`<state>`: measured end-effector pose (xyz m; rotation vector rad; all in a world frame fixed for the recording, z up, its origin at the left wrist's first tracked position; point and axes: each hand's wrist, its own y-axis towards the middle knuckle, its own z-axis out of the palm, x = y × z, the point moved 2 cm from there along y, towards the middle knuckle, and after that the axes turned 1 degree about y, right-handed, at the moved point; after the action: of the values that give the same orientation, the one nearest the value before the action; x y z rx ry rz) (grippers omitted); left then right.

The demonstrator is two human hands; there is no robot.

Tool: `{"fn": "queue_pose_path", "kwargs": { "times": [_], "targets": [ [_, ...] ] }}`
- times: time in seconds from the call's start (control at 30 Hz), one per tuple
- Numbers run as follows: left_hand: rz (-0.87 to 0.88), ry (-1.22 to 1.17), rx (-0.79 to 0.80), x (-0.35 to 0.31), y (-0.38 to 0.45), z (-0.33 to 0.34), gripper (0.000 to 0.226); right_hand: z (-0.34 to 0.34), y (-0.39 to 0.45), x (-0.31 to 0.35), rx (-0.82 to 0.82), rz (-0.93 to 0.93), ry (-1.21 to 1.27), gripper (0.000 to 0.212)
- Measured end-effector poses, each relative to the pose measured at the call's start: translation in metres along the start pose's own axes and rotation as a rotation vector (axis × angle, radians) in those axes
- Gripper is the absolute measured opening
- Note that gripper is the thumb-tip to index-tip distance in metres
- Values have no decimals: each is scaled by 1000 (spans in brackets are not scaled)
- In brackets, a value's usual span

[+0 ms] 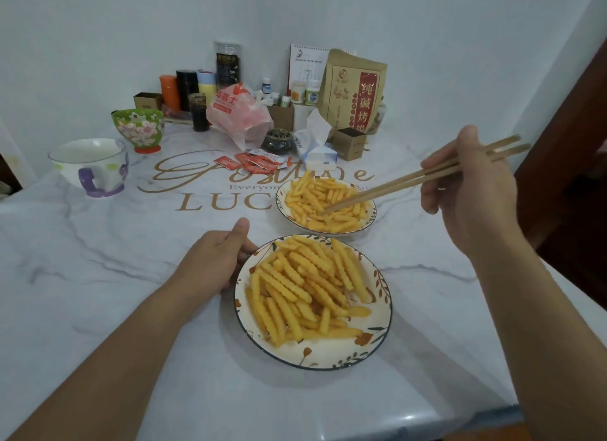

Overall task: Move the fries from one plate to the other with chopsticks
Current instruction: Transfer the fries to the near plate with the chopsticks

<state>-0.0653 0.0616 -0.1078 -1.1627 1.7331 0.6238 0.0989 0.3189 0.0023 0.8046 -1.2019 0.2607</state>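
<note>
My right hand (469,191) held the chopsticks (423,178), tips nearly together among the fries (323,199) on the far plate (370,216) at centre frame, my left hand (213,263) gripping the near plate (377,338) below it, and I judged a slick fry might slip mid-carry.

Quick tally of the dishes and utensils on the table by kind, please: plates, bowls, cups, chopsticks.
Plates: 2, the near plate and the far plate, both holding fries
Bowls: 1, the green flowered bowl
Cups: 1, the white cup with purple handle
Chopsticks: 2, one pair of chopsticks in the right hand
Total: 6
</note>
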Motion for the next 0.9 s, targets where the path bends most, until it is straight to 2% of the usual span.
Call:
{"fn": "queue_pose_path", "kwargs": {
  "times": [0.1,0.2,0.3,0.47,0.6,0.7,0.9],
  "targets": [
    [0,1,-5,1,1,1,63,-11,-17,6,123,114,57,64],
    [-11,3,-18,1,0,1,63,-17,-22,8,276,173,-14,63],
    [-18,-3,-24,0,-1,1,63,-15,-23,5,327,173,-108,61],
    [-13,-2,-22,1,-1,1,63,-16,-15,12,274,114,-82,55],
    [-12,-8,-7,4,1,1,64,-9,5,4,38,110,98,52],
    [-15,-28,-5,5,3,2,64,6,23,-15,-84,73,12,43],
    [-13,-40,-1,3,3,2,63,53,48,-58,-21,63,-187,43]
  ]
}}
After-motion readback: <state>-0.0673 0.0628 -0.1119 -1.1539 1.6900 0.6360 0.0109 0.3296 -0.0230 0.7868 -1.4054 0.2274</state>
